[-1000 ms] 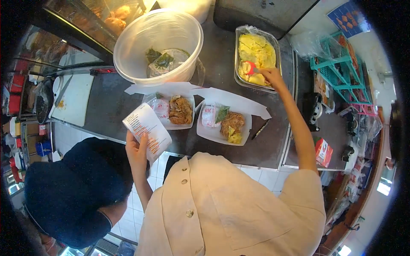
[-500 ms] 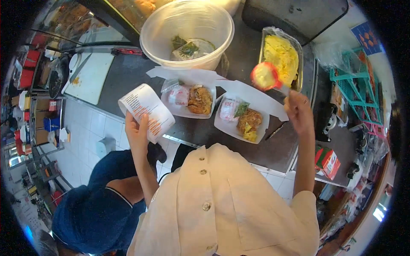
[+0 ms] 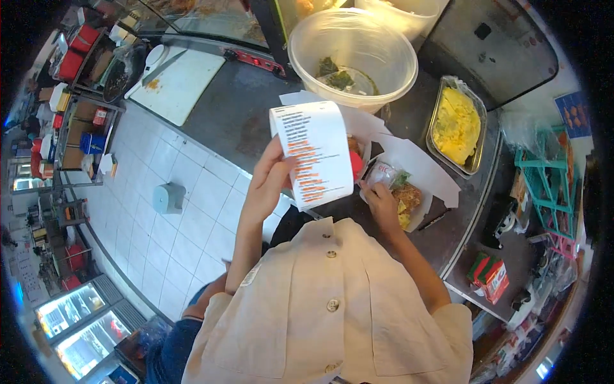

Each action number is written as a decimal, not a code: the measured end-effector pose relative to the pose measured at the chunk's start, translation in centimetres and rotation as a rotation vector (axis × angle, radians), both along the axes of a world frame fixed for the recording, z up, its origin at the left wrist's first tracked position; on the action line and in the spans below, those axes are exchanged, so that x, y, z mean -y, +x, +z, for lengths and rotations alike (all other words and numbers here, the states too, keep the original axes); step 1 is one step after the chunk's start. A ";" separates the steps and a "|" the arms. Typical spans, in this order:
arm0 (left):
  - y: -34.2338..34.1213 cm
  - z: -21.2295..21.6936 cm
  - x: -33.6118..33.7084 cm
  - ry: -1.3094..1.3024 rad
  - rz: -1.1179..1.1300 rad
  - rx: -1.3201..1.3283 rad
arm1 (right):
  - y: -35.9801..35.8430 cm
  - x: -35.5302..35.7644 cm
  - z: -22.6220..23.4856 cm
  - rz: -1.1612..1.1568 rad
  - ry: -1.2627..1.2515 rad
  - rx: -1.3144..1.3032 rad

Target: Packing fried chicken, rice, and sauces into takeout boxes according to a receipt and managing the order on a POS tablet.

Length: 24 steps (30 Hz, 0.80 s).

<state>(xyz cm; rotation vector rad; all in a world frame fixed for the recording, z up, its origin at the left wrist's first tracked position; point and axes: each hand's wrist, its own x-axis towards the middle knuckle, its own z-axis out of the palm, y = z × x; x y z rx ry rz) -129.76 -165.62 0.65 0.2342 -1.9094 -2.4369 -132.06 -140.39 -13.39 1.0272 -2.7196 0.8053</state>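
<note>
Dark counter (image 3: pixel 246 105), white-tiled floor (image 3: pixel 198 221), printed paper (image 3: pixel 318 157) in left hand (image 3: pixel 267 176).

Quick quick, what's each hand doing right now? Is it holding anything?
Left hand: closed, holding the curled white paper.
Right hand: closed, holding the red scoop, which is partly hidden behind the paper.

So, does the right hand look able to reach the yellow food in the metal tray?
Probably yes: the yellow food lies exposed in its metal tray, and only the carton's white lid seems to lie between it and the right hand.
</note>
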 end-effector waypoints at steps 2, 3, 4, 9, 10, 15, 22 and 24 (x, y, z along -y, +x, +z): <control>0.0 0.8 0.1 0.028 -0.016 -0.028 | -0.3 -0.3 0.7 0.020 -0.033 -0.047; 0.3 1.0 0.3 0.020 -0.039 -0.015 | -0.2 -0.4 2.9 -0.025 -0.086 -0.087; 0.4 1.3 0.2 0.011 -0.071 -0.002 | -0.2 -0.8 4.7 -0.078 -0.141 -0.127; 0.9 2.7 0.8 -0.071 -0.147 -0.081 | -5.4 -5.6 9.9 -0.481 -0.374 -0.312; 0.6 2.9 1.1 -0.059 -0.150 -0.086 | -5.9 -6.1 11.4 -0.539 -0.294 -0.308; 0.7 3.9 0.9 -0.007 -0.190 -0.218 | -9.9 -12.5 6.7 -0.665 -0.092 -0.128; 0.8 4.5 1.7 -0.067 -0.156 -0.268 | -13.6 -7.9 13.8 -0.616 -0.187 -0.184; 0.8 4.6 1.9 -0.060 -0.113 -0.250 | -15.0 -3.9 16.4 -0.366 -0.447 -0.039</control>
